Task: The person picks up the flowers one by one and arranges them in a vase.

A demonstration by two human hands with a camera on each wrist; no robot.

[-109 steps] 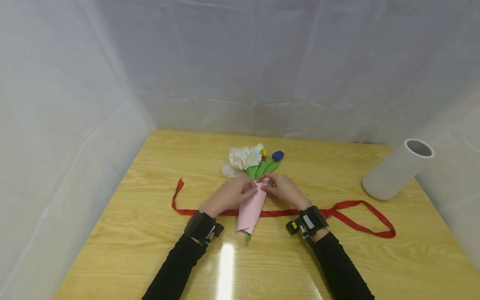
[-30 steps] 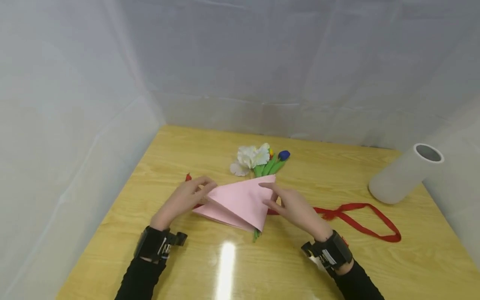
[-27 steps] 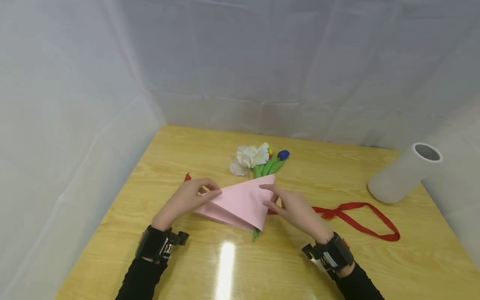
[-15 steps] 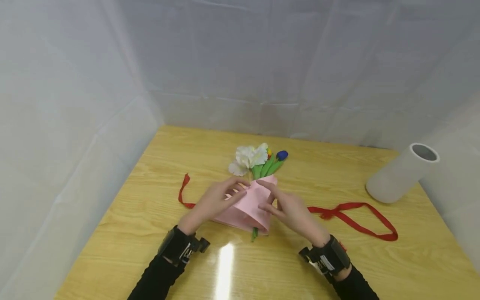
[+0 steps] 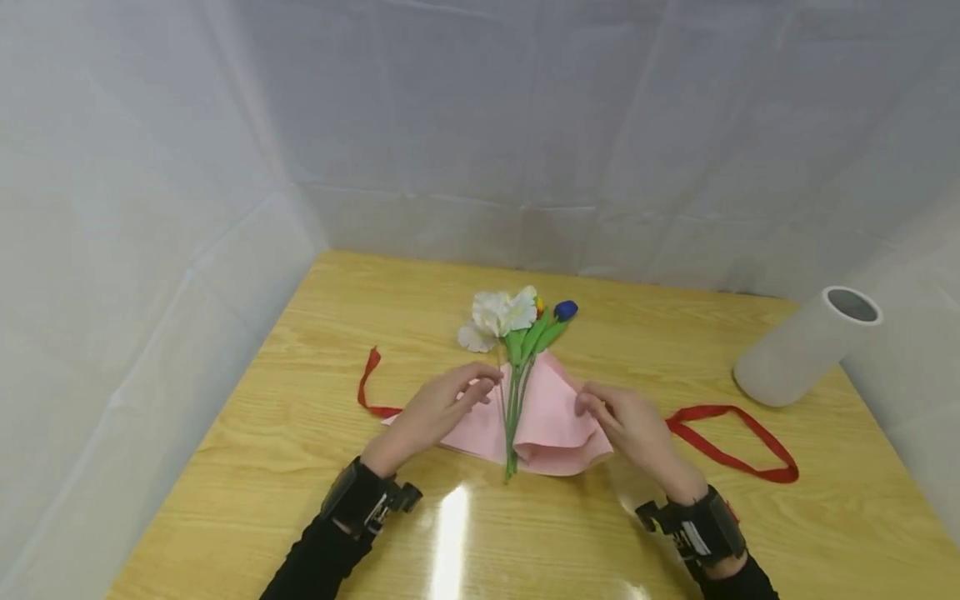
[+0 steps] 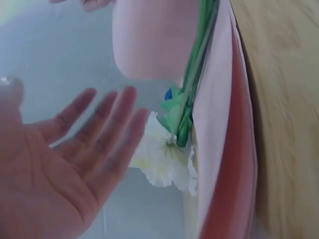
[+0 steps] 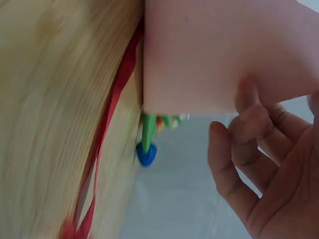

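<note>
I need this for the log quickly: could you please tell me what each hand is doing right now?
Left hand: open, holds nothing, above the paper.
Right hand: pinches the paper's right flap.

A light wooden table [image 5: 315, 517] fills the lower view, its glossy top catching a bright streak of overhead light at 6 o'clock. White sheeting [image 5: 480, 125] walls it in at 9, 12 and 3 o'clock, creased and wrinkled, meeting the tabletop's edges.

A white cylinder [image 5: 806, 346] lies tilted at the right of the frame, open end up, on the wooden table [image 5: 300, 517]; pale sheeting [image 5: 480, 125] walls the upper frame and both sides.
</note>
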